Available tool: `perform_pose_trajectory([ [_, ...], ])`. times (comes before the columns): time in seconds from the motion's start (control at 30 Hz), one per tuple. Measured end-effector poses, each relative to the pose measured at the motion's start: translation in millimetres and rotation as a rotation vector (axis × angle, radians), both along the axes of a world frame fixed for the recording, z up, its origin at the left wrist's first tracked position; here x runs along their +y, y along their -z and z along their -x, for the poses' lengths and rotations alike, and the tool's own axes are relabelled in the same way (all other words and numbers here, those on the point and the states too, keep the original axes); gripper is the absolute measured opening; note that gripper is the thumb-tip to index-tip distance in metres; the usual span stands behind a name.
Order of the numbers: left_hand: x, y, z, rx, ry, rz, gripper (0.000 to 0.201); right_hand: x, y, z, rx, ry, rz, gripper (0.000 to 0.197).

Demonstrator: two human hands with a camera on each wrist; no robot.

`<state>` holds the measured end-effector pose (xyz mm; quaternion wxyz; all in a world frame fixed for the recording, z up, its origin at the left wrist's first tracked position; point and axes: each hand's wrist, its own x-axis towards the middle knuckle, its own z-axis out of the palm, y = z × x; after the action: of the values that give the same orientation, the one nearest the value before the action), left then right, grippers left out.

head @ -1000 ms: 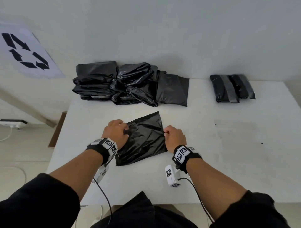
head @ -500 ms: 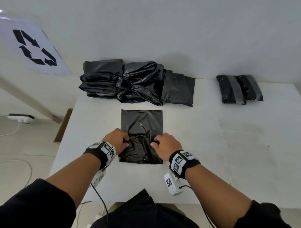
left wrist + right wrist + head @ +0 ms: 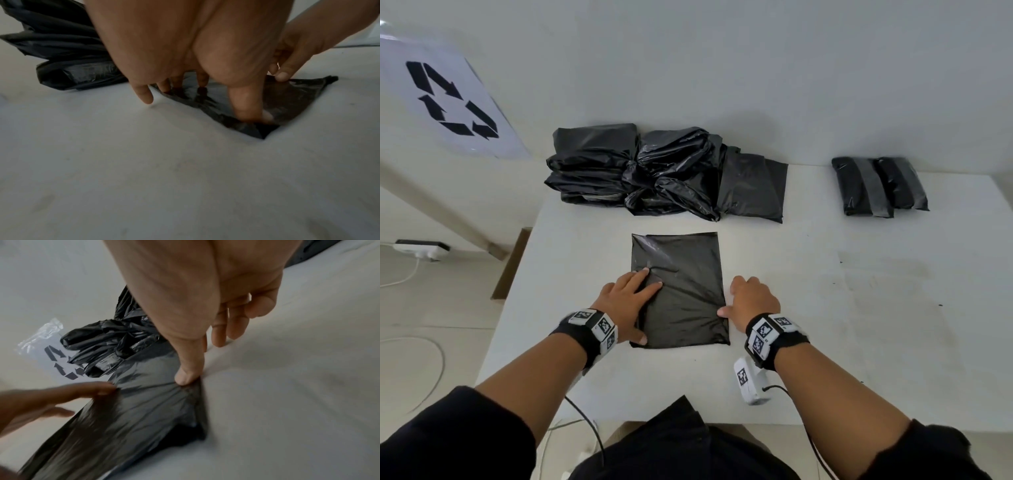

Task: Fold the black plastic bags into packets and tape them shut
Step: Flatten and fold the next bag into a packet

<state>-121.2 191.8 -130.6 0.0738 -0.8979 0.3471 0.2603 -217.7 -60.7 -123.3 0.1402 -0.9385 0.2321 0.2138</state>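
One black plastic bag (image 3: pixel 685 291) lies flat as a tall rectangle on the white table (image 3: pixel 859 325), in front of me. My left hand (image 3: pixel 631 299) rests flat on its left side, fingers straight, thumb near the front left corner. In the left wrist view the fingers (image 3: pixel 246 104) press the black plastic bag (image 3: pixel 292 100) down. My right hand (image 3: pixel 751 301) sits at the bag's right edge. There the thumb (image 3: pixel 186 378) touches the black plastic bag (image 3: pixel 144 402), and the other fingers rest on the table beside it.
A heap of loose black bags (image 3: pixel 654 174) lies against the back wall. Two packets banded with grey tape (image 3: pixel 876 186) sit at the back right. A recycling sign (image 3: pixel 452 99) hangs on the left wall, and a power strip (image 3: pixel 421 248) lies on the floor.
The bag was crumpled between both hands, gripped near its middle. It now lies flat and squared. The hands have let go and moved out to its left and right sides.
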Motion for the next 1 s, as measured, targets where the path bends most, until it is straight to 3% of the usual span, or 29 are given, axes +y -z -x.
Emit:
perform_pose_trajectory([
  [0.07,4.6,-2.6,-0.4,0.022,0.005,0.027,0.123,-6.1,-3.4,0.6,-0.029,-0.029,0.056,0.045],
  [0.17,8.0,-7.8,0.1,-0.038,-0.084,0.251,0.091,-2.6,-0.7,1.8,-0.255,-0.147,0.010,0.035],
  [0.23,6.5,-8.1,2.6,-0.090,-0.083,0.280,0.081,7.1,3.5,2.4,-0.327,-0.263,-0.055,0.042],
  [0.4,17.6,4.7,5.0,-0.040,-0.001,0.080,0.106,11.4,19.1,14.8,-0.102,-0.551,-0.071,0.087],
  [0.53,30.4,6.0,3.9,0.037,0.047,0.042,0.123,-1.5,19.4,20.6,-0.005,-0.610,-0.055,0.106],
  [0.6,32.8,9.4,5.1,0.070,-0.015,0.112,0.128,-3.0,18.8,20.9,-0.007,-0.568,-0.080,0.108],
  [0.7,35.5,11.3,8.7,0.101,-0.212,0.331,0.106,-1.0,16.6,25.4,-0.127,-0.500,-0.099,0.086],
  [0.8,33.8,11.9,12.6,-0.096,-0.296,0.374,0.070,7.0,16.8,25.9,-0.265,-0.518,-0.071,0.058],
  [1.0,6.9,13.2,11.0,-0.077,-0.280,0.276,0.087,35.5,13.2,-3.5,-0.338,-0.668,-0.028,0.044],
])
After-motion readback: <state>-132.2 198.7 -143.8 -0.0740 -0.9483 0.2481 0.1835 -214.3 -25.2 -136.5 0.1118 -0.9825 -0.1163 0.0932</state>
